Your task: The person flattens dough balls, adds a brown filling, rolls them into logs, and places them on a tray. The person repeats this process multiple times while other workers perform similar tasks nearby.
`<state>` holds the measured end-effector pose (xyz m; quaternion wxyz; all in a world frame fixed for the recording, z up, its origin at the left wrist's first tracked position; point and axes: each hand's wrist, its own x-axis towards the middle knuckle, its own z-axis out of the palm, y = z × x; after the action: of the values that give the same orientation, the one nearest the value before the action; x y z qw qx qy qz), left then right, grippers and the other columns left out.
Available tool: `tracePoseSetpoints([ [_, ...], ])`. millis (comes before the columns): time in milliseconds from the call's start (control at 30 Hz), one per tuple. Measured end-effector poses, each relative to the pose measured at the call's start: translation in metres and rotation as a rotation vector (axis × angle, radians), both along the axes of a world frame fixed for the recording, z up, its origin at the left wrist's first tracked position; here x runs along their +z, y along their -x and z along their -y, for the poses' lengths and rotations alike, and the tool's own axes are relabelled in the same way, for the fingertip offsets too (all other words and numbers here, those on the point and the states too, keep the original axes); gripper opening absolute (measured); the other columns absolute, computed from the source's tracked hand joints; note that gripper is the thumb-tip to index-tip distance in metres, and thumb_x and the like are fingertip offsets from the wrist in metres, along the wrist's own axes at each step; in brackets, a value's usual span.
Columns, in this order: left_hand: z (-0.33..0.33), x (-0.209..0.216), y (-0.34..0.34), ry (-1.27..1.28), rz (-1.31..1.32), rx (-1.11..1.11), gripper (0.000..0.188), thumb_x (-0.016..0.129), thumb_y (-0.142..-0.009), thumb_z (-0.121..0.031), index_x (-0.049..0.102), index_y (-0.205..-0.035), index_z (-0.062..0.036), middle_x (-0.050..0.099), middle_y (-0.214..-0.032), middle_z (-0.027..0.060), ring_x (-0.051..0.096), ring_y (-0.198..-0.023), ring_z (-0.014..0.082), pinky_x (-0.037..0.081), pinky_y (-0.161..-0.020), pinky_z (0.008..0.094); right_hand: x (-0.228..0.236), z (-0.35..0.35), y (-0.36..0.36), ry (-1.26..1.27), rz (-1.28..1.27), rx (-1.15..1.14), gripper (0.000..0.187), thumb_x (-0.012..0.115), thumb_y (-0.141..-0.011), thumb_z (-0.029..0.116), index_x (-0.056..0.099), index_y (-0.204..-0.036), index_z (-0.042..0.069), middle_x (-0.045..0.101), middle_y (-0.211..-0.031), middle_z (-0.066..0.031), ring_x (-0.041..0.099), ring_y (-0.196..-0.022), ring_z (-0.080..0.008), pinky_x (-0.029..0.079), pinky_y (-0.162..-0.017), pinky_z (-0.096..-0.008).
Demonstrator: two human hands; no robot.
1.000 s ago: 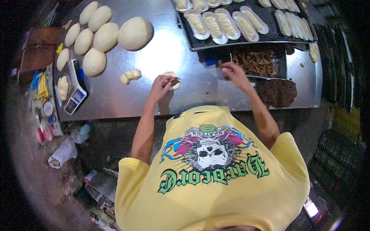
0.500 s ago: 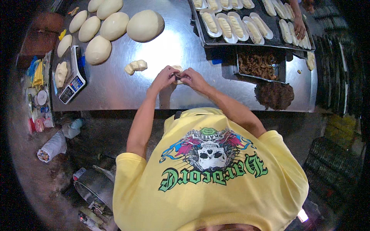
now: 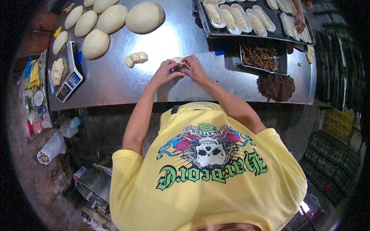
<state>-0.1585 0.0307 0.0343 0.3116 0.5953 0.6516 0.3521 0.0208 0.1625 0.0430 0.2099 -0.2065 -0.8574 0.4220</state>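
My left hand (image 3: 165, 72) and my right hand (image 3: 194, 68) meet over the middle of the metal table, fingers curled in from both sides on a small piece of dough (image 3: 177, 59). Its pale far edge shows beyond my fingertips; the rest is mostly hidden. Something dark sits between my fingers, too covered to make out fully. To the left of my left hand lies a short row of cut dough pieces (image 3: 136, 59), touching one another. Brown shredded filling (image 3: 276, 87) is heaped on the table at the right, apart from my right hand.
Several large dough balls (image 3: 96, 44) rest at the left, beside a digital scale (image 3: 70, 84) bearing a dough lump (image 3: 57, 72). A metal pan (image 3: 286, 63) of brown filling stands at the right. Behind it, another person's hand (image 3: 300, 22) touches a tray (image 3: 216, 35) of shaped dough in paper liners.
Both hands have shifted from pinching over the dark stuff to arching wider, with fingertips at the dough's far edge. The view has tilted slightly, moving the table up in the picture.
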Motion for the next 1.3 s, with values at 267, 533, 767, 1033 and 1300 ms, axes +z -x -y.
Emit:
tracePoseSetpoints([
  [267, 0.010, -0.009, -0.031, -0.060, -0.133, 0.191, 0.043, 0.074, -0.088, -0.018, 0.065, -0.129, -0.0089, 0.062, -0.122, 0.0147, 0.056, -0.117, 0.0355, 0.045, -0.103, 0.0467, -0.007, -0.008, -0.024, 0.416, 0.067, 0.078, 0.046, 0.074, -0.088, 0.011, 0.062, -0.131, 0.003, 0.058, -0.106, -0.0110, 0.057, -0.095, -0.0209, 0.049, -0.082, -0.0327],
  [533, 0.009, -0.010, -0.028, -0.088, -0.122, 0.231, 0.033, 0.071, -0.089, -0.011, 0.069, -0.122, -0.0076, 0.062, -0.114, 0.0129, 0.057, -0.109, 0.0338, 0.050, -0.094, 0.0425, -0.009, -0.021, -0.005, 0.073, 0.196, 0.184, 0.033, 0.073, -0.088, 0.015, 0.068, -0.118, 0.004, 0.059, -0.095, -0.0132, 0.060, -0.093, -0.0303, 0.049, -0.082, -0.0376],
  [767, 0.013, 0.001, -0.050, -0.152, -0.299, 0.396, 0.031, 0.073, -0.088, -0.017, 0.072, -0.119, -0.0125, 0.065, -0.107, 0.0061, 0.058, -0.106, 0.0288, 0.045, -0.092, 0.0439, -0.001, -0.028, 0.000, 0.025, 0.047, 0.231, 0.024, 0.075, -0.087, 0.021, 0.070, -0.104, 0.004, 0.058, -0.090, -0.0125, 0.059, -0.086, -0.0313, 0.049, -0.078, -0.0401],
  [1033, 0.021, -0.021, -0.034, -0.070, -0.161, 0.355, 0.029, 0.070, -0.092, -0.019, 0.072, -0.121, -0.0147, 0.067, -0.110, 0.0045, 0.058, -0.108, 0.0284, 0.041, -0.097, 0.0451, -0.010, -0.030, -0.001, 0.207, 0.240, 0.214, 0.018, 0.071, -0.093, 0.020, 0.071, -0.103, 0.005, 0.061, -0.092, -0.0101, 0.061, -0.087, -0.0266, 0.050, -0.077, -0.0369],
  [1300, -0.006, -0.020, -0.022, 0.090, -0.560, 0.610, 0.066, 0.068, -0.093, -0.041, 0.045, -0.150, -0.0166, 0.035, -0.156, 0.0114, 0.032, -0.138, 0.0382, 0.023, -0.111, 0.0620, -0.016, -0.031, 0.017, -0.110, 0.316, -0.094, 0.037, 0.078, -0.084, 0.038, 0.065, -0.104, 0.010, 0.057, -0.107, -0.0110, 0.054, -0.104, -0.0321, 0.044, -0.089, -0.0465],
])
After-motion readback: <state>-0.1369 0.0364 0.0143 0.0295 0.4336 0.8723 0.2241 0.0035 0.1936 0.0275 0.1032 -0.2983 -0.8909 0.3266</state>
